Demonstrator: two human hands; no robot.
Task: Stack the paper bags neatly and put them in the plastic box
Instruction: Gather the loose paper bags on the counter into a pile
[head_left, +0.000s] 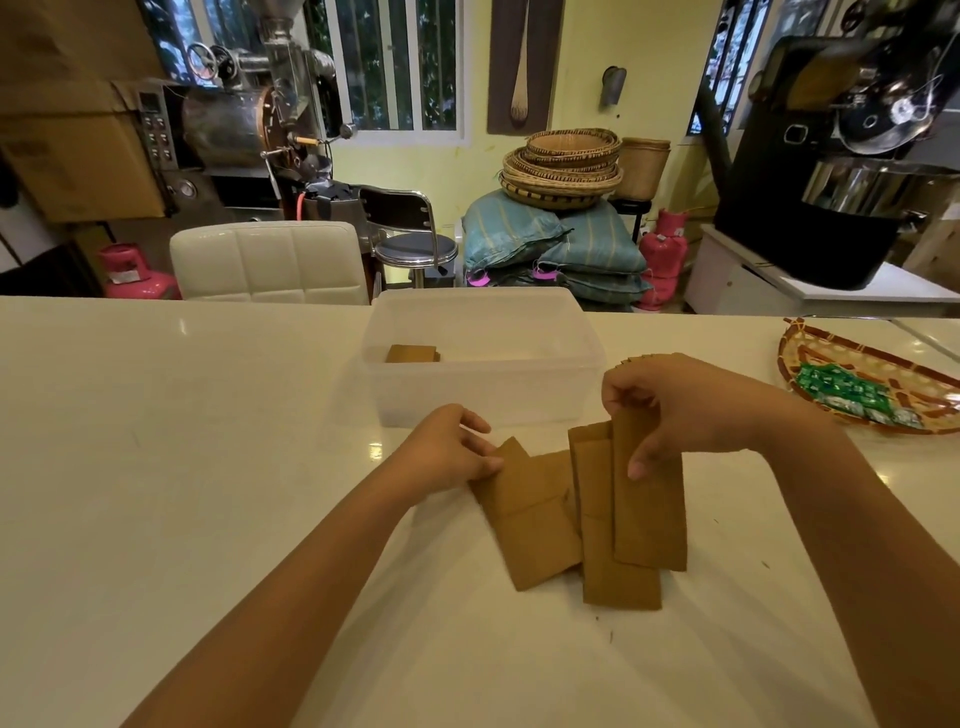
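Observation:
Several flat brown paper bags (540, 525) lie overlapped on the white counter in front of me. My right hand (680, 405) pinches the top of one long paper bag (649, 509), lifting its upper end above the pile. My left hand (447, 452) rests its fingertips on the upper corner of the leftmost bag. Behind the pile stands the translucent plastic box (587, 364), lid off. A small stack of brown bags (412, 354) lies inside it at the back left.
A woven tray (810, 358) with green wrapped sweets sits on the counter at the right. A white chair back (267, 262) stands just beyond the counter's far edge, left of the box. Coffee roasters, baskets and sacks fill the room behind.

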